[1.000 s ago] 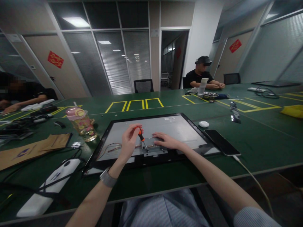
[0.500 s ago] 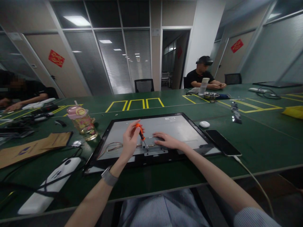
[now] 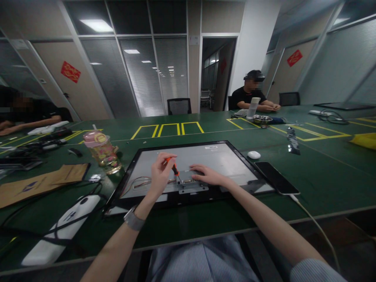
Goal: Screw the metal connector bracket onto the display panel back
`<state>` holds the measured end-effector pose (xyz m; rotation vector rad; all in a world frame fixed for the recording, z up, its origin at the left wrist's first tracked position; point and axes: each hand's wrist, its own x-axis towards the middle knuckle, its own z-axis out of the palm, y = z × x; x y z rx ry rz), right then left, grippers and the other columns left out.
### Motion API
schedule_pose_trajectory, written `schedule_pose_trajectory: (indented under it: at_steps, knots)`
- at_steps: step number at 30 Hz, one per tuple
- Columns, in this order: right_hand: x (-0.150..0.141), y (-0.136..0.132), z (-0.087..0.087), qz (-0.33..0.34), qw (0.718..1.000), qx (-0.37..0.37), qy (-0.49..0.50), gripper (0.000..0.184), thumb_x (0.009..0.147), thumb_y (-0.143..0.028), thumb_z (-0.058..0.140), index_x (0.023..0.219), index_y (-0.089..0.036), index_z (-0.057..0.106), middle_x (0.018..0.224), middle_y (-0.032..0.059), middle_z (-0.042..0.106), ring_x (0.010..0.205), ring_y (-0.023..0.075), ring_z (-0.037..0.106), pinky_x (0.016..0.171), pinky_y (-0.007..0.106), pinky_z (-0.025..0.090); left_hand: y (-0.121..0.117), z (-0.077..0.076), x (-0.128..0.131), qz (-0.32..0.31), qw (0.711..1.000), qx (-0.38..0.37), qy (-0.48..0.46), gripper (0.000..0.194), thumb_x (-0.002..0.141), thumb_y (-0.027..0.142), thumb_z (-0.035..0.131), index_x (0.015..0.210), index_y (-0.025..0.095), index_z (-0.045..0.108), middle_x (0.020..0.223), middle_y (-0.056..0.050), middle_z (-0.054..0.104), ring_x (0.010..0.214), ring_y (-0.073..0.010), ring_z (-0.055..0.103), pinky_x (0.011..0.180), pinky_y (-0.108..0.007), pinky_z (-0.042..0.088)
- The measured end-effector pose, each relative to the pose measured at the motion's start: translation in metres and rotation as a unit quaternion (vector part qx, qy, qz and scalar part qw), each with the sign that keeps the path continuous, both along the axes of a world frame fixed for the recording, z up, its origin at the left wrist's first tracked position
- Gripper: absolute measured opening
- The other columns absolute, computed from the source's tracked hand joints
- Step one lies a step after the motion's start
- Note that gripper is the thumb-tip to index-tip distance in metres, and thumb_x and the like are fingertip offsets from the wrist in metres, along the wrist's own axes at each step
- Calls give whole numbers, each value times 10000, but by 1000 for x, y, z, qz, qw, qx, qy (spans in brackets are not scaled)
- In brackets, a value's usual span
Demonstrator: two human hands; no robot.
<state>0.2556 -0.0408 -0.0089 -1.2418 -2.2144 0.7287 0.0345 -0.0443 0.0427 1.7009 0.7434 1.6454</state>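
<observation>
Clamping the orange screwdriver (image 3: 175,168) (frame centre), my left grip (image 3: 160,173) should keep its shaft (image 3: 180,179) aligned; my right grip (image 3: 209,175), digits apart, should steady the bracket (image 3: 189,186).

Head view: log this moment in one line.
left hand: holds orange-black screwdriver, tip at grey metal bracket | right hand: at bracket | black-framed grey panel: flat on green table

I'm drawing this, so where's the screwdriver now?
In the head view, the screwdriver is near the middle, in the left hand, pointing down at the metal bracket, just left of the right hand.
</observation>
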Motion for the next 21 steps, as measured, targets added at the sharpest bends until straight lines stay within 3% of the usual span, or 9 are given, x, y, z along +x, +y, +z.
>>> schedule_pose_trajectory:
  at_steps: [3, 7, 10, 12, 17, 19, 21]
  knots:
    - [0, 0, 0, 2, 1000, 2, 0, 534, 868, -555, 480, 1253, -192, 548, 1382, 93, 476, 1288, 257, 410, 1099, 430, 295, 0, 1, 0, 27, 999, 23, 2, 135, 796, 297, 625, 808, 182, 696, 810, -31, 550, 749, -128, 546, 648, -221, 475]
    - [-1, 1, 0, 6, 1000, 10, 3, 524, 867, -557, 479, 1231, -190, 567, 1365, 99, 494, 1271, 254, 431, 1092, 423, 308, 0, -1, 1, -49, 998, -17, -46, 285, 877, 347, 480, 950, 166, 687, 993, -83, 599, 815, -164, 606, 732, -302, 521]
    - [0, 2, -1, 7, 1000, 13, 1, 522, 866, -555, 481, 1230, -191, 567, 1371, 96, 491, 1278, 259, 422, 1094, 439, 300, -1, -1, 1, -73, 995, -46, -44, 303, 873, 350, 500, 1062, 165, 649, 952, -77, 636, 773, -163, 633, 730, -316, 527]
    - [0, 2, -2, 6, 1000, 12, 1, 517, 865, -552, 483, 1234, -200, 563, 1375, 88, 488, 1280, 261, 418, 1098, 445, 292, -2, -1, 1, -52, 997, -43, -23, 283, 866, 346, 525, 1057, 174, 645, 887, -54, 630, 733, -146, 628, 696, -289, 523]
    - [1, 3, -4, 3, 1000, 12, 2, 533, 863, -562, 480, 1243, -197, 557, 1370, 90, 490, 1276, 264, 424, 1098, 438, 298, -2, -1, 0, 48, 999, 20, 13, 120, 809, 285, 612, 829, 187, 680, 780, -12, 570, 696, -111, 563, 649, -220, 467]
    - [1, 3, -3, 6, 1000, 14, -1, 535, 866, -564, 473, 1241, -192, 559, 1367, 93, 492, 1275, 262, 426, 1096, 431, 303, -1, -2, 0, 49, 999, 23, 3, 183, 850, 299, 547, 841, 183, 689, 788, -22, 581, 720, -119, 567, 678, -231, 466]
    - [0, 2, -3, 6, 1000, 13, -5, 535, 868, -565, 470, 1241, -191, 558, 1369, 96, 490, 1274, 260, 428, 1095, 429, 306, -1, -3, 0, 12, 1000, 5, -26, 270, 891, 319, 459, 900, 176, 689, 855, -43, 611, 736, -133, 595, 695, -258, 483]
